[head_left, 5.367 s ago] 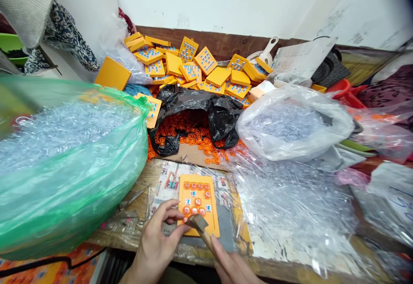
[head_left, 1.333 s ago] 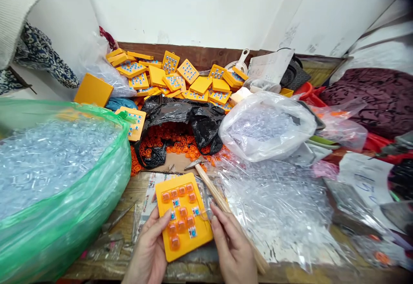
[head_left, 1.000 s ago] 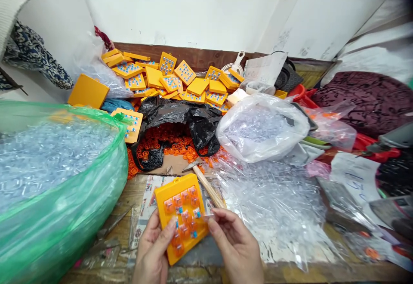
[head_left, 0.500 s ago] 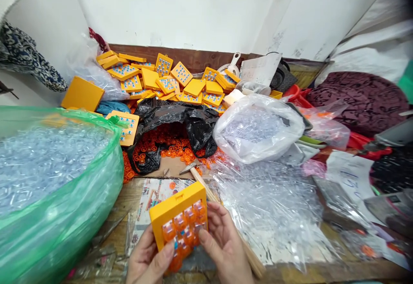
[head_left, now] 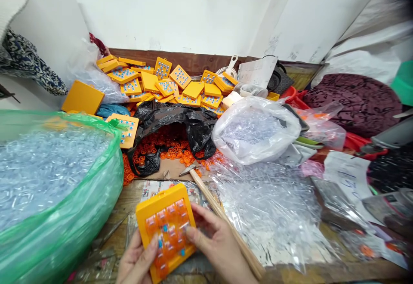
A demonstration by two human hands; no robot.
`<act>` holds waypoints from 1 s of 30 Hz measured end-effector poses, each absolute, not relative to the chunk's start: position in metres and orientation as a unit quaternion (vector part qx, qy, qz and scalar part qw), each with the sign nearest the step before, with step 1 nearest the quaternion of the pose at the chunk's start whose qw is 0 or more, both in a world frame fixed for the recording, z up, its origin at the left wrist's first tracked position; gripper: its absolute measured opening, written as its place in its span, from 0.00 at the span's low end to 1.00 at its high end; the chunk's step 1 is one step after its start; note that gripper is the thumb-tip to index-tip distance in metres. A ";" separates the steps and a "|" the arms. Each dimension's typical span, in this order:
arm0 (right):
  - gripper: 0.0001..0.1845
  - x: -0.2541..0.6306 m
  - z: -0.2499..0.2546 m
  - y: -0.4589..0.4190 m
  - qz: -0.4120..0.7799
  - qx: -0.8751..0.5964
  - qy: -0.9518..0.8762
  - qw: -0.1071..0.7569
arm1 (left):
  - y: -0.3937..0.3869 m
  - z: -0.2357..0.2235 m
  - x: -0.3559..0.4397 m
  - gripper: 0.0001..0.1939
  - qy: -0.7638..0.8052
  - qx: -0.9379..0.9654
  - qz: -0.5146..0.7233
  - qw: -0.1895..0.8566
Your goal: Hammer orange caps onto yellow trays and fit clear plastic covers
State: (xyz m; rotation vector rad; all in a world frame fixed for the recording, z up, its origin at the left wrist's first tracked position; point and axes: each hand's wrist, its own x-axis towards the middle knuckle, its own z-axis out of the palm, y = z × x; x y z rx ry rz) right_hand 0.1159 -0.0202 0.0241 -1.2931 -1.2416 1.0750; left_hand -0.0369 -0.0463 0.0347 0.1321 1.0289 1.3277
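Between both hands, low in the middle of the view, is a flat square yellow plastic case with rows of orange and clear pieces and a few blue spots on its face. My left hand grips its lower left side, thumb on the face. My right hand holds the right edge, with the thumb pressing on an orange piece and the other fingers partly behind. A wooden-handled hammer lies just beyond my right hand, its head toward the black bag.
A green bag of clear plastic pieces fills the left. Orange rings spill from a black bag; similar yellow cases pile behind it. A white bag of clear pieces stands right of it, with loose clear pieces in front.
Both hands have shifted left with the yellow case and tilted its face more upward, so more of its lower rows show. The hammer's handle is less covered now.
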 end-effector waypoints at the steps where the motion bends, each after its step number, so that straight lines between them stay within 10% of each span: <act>1: 0.18 0.128 0.031 -0.007 0.334 -0.574 -0.595 0.453 | -0.043 0.036 -0.038 0.31 0.455 0.052 0.588 0.667; 7: 0.07 0.182 0.057 0.085 0.150 -0.660 -0.598 0.428 | -0.030 0.051 -0.037 0.25 0.461 0.020 0.549 0.697; 22: 0.21 0.111 0.042 -0.018 0.387 -0.590 -0.416 0.574 | -0.026 0.045 -0.026 0.26 0.398 0.021 0.529 0.749; 30: 0.08 0.093 0.023 -0.021 0.213 -0.566 -0.548 0.578 | -0.028 0.039 -0.017 0.26 0.386 0.065 0.542 0.744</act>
